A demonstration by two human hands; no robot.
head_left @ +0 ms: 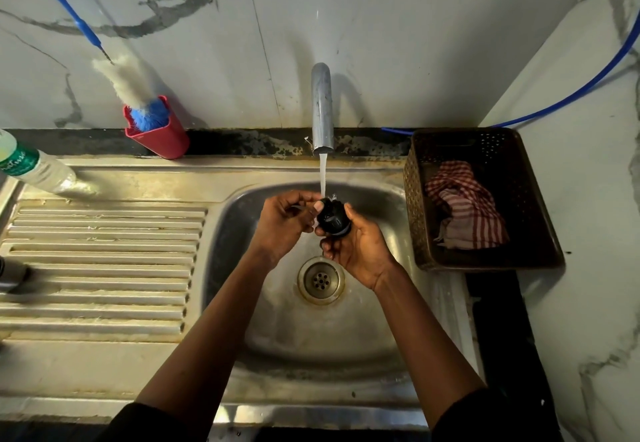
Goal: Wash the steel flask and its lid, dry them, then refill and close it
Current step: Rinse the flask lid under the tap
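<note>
A black flask lid is held over the sink bowl, right under the running stream from the tap. My right hand cups the lid from below and the right, fingers curled round it. My left hand is on the lid's left side, its thumb pressing the lid and its fingers bent. At the far left edge, on the ribbed drainboard, a blurred steel object lies partly out of view, possibly the flask.
A brown perforated basket with a red-and-white checked cloth stands right of the sink. A red cup holding a blue-handled bottle brush sits behind the drainboard. A plastic water bottle lies at the back left. The drain is below my hands.
</note>
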